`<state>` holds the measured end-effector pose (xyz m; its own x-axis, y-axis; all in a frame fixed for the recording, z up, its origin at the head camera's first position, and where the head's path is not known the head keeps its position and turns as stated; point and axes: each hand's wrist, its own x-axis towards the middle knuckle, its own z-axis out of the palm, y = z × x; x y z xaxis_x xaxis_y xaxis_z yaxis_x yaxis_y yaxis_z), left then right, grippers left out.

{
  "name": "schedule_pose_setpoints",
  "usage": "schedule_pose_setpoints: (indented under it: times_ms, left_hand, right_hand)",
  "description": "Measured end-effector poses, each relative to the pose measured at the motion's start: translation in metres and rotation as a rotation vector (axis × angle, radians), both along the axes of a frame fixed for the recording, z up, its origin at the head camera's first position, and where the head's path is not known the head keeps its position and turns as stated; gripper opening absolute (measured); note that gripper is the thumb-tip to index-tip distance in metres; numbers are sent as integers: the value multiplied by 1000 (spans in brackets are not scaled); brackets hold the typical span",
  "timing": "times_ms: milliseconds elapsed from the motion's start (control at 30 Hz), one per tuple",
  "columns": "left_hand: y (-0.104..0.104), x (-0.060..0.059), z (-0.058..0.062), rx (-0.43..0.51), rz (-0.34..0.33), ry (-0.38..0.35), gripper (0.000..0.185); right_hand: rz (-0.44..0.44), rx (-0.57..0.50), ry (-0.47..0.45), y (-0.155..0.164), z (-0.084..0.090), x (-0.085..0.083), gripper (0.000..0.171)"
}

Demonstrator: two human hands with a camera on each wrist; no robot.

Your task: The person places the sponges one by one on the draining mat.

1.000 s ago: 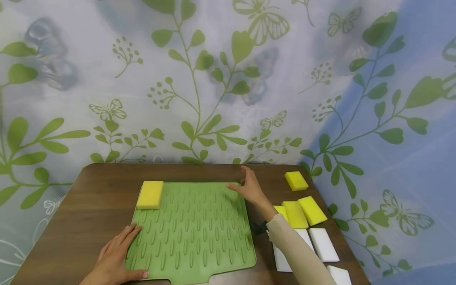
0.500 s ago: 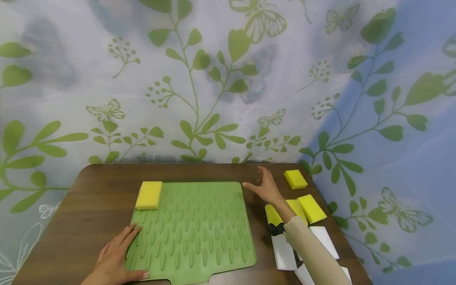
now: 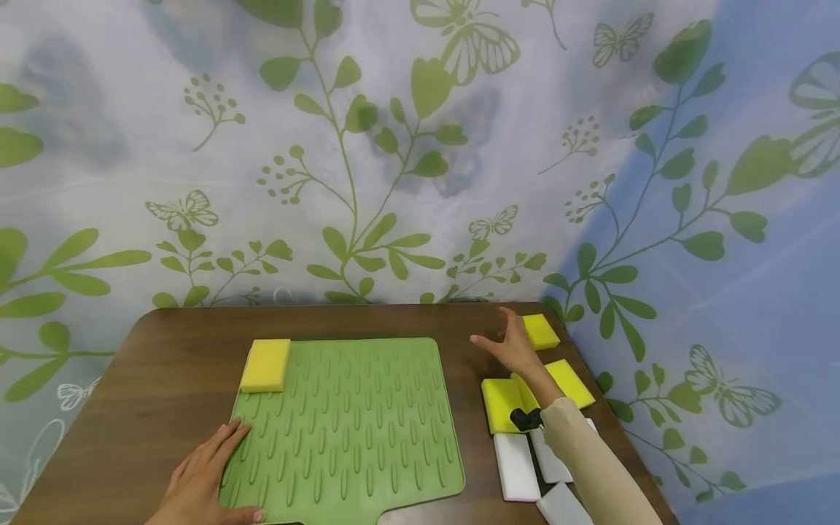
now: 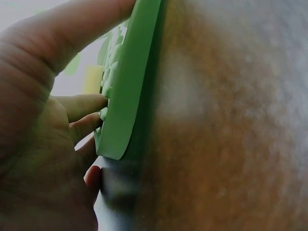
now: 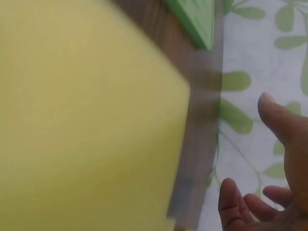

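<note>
One yellow sponge (image 3: pixel 265 364) sits on the green mat's (image 3: pixel 348 426) far-left corner, rest still at tabletop's right edge; right hand (image 3: pixel 510 347), fingers spread & empty, nears far-right yellow sponge (image 3: pixel 541 331); left hand (image 3: pixel 205 477) flat on mat.

Right hand (image 3: pixel 508 343) moved off green mat (image 3: pixel 348 430) toward far yellow sponge (image 3: pixel 541 330).
</note>
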<state>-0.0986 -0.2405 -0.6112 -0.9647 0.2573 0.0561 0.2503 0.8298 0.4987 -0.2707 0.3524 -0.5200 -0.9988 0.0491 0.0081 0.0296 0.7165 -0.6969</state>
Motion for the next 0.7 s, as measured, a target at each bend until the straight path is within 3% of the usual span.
schedule_pose_setpoints:
  times_ms: [200, 433, 700]
  left_hand:
    - [0, -2, -3, -25, 5, 65, 126]
    - [2, -2, 2, 4, -4, 58, 124]
    - [-1, -3, -8, -17, 10, 114, 127]
  right_hand:
    - [-15, 19, 6, 24, 7, -6, 108]
    - [-36, 70, 13, 56, 19, -10, 106]
    - [-48, 113, -1, 89, 10, -13, 97]
